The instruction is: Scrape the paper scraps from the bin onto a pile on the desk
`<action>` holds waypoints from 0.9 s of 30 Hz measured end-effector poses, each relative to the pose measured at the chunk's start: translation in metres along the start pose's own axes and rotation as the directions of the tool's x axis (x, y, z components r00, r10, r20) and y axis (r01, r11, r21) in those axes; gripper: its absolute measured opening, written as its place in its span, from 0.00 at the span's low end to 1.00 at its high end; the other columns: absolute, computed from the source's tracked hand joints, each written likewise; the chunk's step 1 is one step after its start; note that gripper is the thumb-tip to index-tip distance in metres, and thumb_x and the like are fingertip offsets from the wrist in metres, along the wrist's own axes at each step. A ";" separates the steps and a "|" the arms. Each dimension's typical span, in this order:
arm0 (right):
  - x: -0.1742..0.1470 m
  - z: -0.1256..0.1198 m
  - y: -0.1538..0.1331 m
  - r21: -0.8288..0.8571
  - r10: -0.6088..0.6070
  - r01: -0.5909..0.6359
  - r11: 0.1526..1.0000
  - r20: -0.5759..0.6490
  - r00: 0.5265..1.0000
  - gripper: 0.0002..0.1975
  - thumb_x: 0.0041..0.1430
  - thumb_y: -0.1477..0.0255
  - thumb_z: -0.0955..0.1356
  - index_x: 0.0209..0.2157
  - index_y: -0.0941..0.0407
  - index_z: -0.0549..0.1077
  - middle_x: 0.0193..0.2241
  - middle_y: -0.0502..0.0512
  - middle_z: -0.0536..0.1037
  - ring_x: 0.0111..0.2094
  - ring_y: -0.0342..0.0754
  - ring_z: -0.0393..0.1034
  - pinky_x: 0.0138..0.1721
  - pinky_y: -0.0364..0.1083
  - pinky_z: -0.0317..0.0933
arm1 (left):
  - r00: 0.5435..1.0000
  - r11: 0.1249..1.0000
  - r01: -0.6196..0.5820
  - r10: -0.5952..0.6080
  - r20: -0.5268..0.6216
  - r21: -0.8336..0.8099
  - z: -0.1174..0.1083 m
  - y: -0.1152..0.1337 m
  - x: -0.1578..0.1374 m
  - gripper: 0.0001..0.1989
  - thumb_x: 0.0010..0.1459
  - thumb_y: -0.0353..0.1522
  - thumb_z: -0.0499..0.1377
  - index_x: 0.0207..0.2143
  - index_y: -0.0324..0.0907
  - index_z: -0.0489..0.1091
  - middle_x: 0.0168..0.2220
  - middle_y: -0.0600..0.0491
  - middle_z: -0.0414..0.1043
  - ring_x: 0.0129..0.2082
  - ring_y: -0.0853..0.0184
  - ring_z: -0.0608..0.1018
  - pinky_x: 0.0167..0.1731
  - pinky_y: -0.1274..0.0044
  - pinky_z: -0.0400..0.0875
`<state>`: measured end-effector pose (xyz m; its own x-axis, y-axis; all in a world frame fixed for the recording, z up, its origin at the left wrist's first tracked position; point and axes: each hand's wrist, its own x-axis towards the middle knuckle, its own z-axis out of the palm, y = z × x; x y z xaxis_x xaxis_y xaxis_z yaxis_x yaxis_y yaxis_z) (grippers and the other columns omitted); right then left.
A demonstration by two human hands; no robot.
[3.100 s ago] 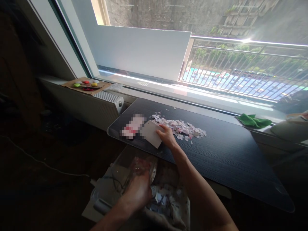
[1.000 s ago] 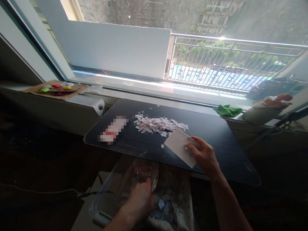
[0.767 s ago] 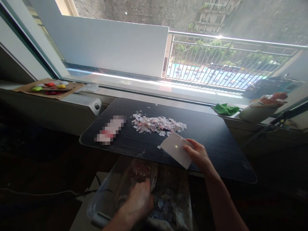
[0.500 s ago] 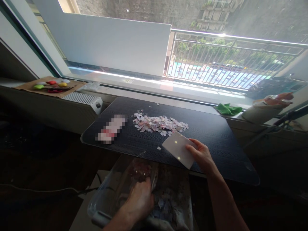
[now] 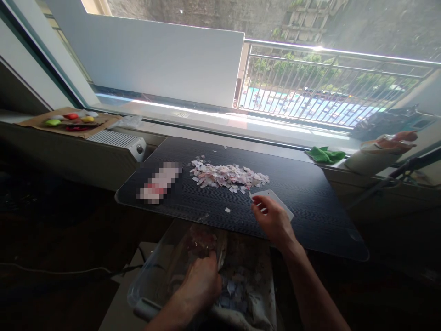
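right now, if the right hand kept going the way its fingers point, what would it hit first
Probably the paper scraps. The right hand, holding a white card, points up and left across the dark table toward the pile's near edge, with only bare tabletop between. Depth is hard to judge from this view.

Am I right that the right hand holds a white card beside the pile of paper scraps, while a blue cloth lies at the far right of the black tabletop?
Not quite: the head view shows the cloth is green, not blue. The rest stands: the right hand holds the white card beside the paper scraps on the black tabletop.
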<state>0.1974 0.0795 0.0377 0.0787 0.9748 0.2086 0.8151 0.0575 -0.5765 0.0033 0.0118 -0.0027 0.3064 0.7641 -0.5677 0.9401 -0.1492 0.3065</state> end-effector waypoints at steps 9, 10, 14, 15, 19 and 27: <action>0.016 0.037 -0.037 -0.229 -0.121 0.213 0.950 0.359 0.926 0.09 0.54 0.71 0.61 0.32 0.56 0.72 0.34 0.54 0.70 0.36 0.45 0.63 0.38 0.42 0.55 | 1.000 1.000 0.001 -0.002 -0.013 -0.014 0.000 -0.001 -0.001 0.16 0.45 0.28 0.48 0.40 0.37 0.59 0.33 0.42 0.72 0.35 0.56 0.75 0.33 0.70 0.67; 0.017 0.036 -0.038 -0.234 -0.122 0.222 0.947 0.377 0.918 0.10 0.55 0.72 0.60 0.31 0.56 0.72 0.34 0.54 0.70 0.36 0.44 0.63 0.38 0.41 0.55 | 1.000 1.000 -0.007 0.006 -0.010 -0.014 0.000 -0.001 -0.001 0.15 0.45 0.28 0.48 0.39 0.37 0.60 0.33 0.42 0.72 0.35 0.56 0.75 0.33 0.70 0.67; 0.019 0.033 -0.043 -0.266 -0.105 0.240 0.934 0.438 0.893 0.08 0.54 0.73 0.61 0.29 0.57 0.71 0.32 0.54 0.70 0.35 0.44 0.64 0.37 0.40 0.54 | 0.998 0.998 -0.057 0.057 -0.024 -0.010 -0.001 -0.001 -0.002 0.15 0.45 0.28 0.47 0.39 0.36 0.60 0.32 0.42 0.72 0.34 0.55 0.75 0.33 0.68 0.67; 0.020 0.033 -0.043 -0.278 -0.098 0.243 0.929 0.446 0.889 0.08 0.53 0.74 0.61 0.29 0.57 0.71 0.32 0.54 0.70 0.35 0.44 0.64 0.36 0.40 0.54 | 0.998 0.998 -0.059 0.059 -0.027 -0.010 -0.001 -0.001 -0.002 0.15 0.45 0.28 0.47 0.39 0.35 0.60 0.31 0.42 0.72 0.34 0.55 0.75 0.33 0.68 0.67; 0.022 0.033 -0.044 -0.326 -0.091 0.267 0.907 0.468 0.879 0.08 0.53 0.74 0.60 0.28 0.57 0.70 0.31 0.55 0.70 0.34 0.44 0.64 0.35 0.41 0.53 | 0.998 0.998 -0.056 0.056 -0.028 -0.011 0.001 -0.002 -0.003 0.16 0.46 0.28 0.47 0.41 0.36 0.60 0.32 0.43 0.72 0.35 0.55 0.74 0.34 0.68 0.66; 0.014 0.036 -0.047 -0.392 -0.128 0.303 0.868 0.413 0.902 0.08 0.53 0.74 0.59 0.27 0.58 0.69 0.29 0.55 0.72 0.30 0.44 0.65 0.31 0.41 0.52 | 0.999 0.999 -0.032 0.032 -0.023 -0.001 0.003 -0.002 -0.002 0.16 0.47 0.28 0.47 0.41 0.36 0.59 0.32 0.44 0.71 0.35 0.58 0.74 0.34 0.71 0.66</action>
<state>0.1401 0.0984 0.0396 -0.2705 0.9606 -0.0639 0.9569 0.2610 -0.1275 0.0010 0.0082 -0.0045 0.3330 0.7728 -0.5402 0.9296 -0.1733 0.3252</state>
